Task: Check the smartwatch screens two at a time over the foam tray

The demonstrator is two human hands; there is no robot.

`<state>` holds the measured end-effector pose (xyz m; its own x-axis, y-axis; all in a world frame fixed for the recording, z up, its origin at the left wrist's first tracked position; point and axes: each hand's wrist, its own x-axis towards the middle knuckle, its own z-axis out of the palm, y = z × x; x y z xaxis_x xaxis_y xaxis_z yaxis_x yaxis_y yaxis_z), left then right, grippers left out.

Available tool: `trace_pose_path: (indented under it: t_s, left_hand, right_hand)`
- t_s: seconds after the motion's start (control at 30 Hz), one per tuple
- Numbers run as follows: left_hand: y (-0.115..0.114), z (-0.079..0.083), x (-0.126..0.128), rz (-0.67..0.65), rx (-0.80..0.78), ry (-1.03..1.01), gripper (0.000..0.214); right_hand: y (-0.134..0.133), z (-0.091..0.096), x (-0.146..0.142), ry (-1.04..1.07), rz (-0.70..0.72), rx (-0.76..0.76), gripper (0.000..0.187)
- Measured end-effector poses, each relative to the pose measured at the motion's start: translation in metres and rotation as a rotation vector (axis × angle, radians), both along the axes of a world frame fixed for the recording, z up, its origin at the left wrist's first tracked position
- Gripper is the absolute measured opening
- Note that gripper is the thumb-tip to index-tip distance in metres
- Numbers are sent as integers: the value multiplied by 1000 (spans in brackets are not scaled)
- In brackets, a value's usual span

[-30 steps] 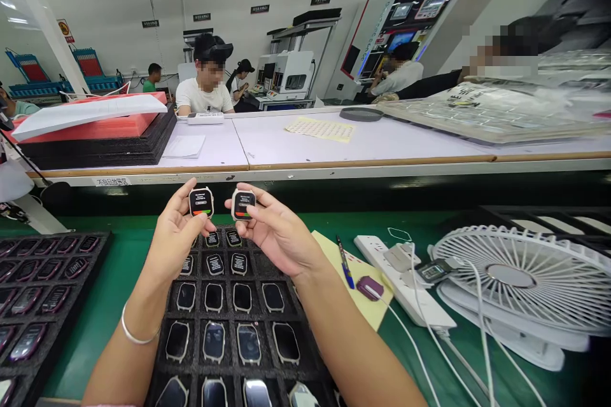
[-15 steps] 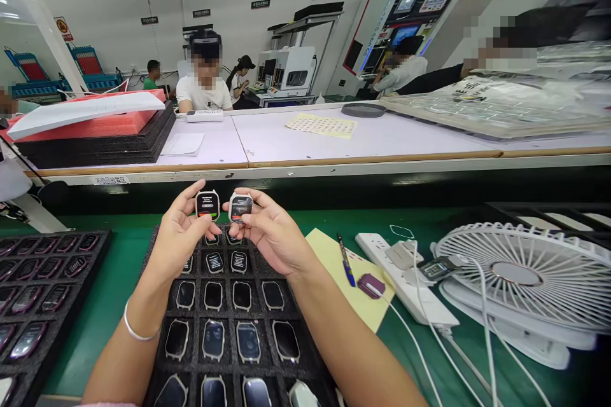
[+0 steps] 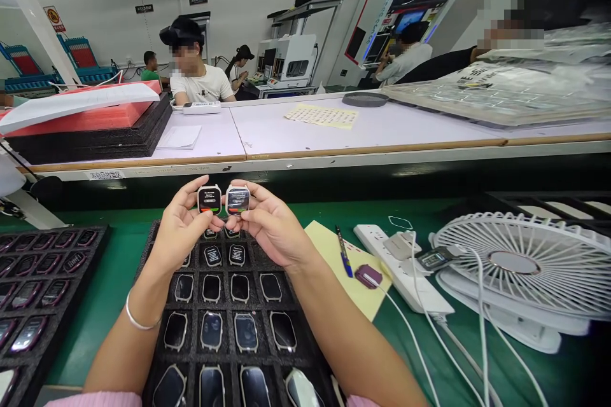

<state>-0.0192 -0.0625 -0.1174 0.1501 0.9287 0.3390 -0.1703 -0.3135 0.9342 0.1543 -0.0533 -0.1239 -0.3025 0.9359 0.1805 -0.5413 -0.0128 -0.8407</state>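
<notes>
My left hand [image 3: 179, 232] pinches a small smartwatch body [image 3: 209, 199] with a lit screen showing text and a red and green bar. My right hand [image 3: 272, 229] grips a second lit smartwatch body [image 3: 237, 200] right beside it; the two watches almost touch. Both hands hover over the far end of a black foam tray [image 3: 229, 318] whose pockets hold several dark-screened watch bodies. A silver bangle circles my left wrist.
A second black tray [image 3: 33, 280] of watch bodies lies at the left on the green mat. To the right are a yellow paper with a blue pen [image 3: 342, 251], a white power strip [image 3: 405, 273] with cables, and a white fan [image 3: 520, 273]. Other people sit beyond the white bench.
Both hands have drawn the two watches closer together until they sit side by side. The camera view has tilted slightly.
</notes>
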Motion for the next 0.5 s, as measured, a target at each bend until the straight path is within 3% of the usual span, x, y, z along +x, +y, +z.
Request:
trace_pose_path:
  t_s: [0.5]
  left_hand:
    - [1,0,2,22,50,-3,49]
  right_hand:
    - [-1,-1,0,-23,-3,55,47]
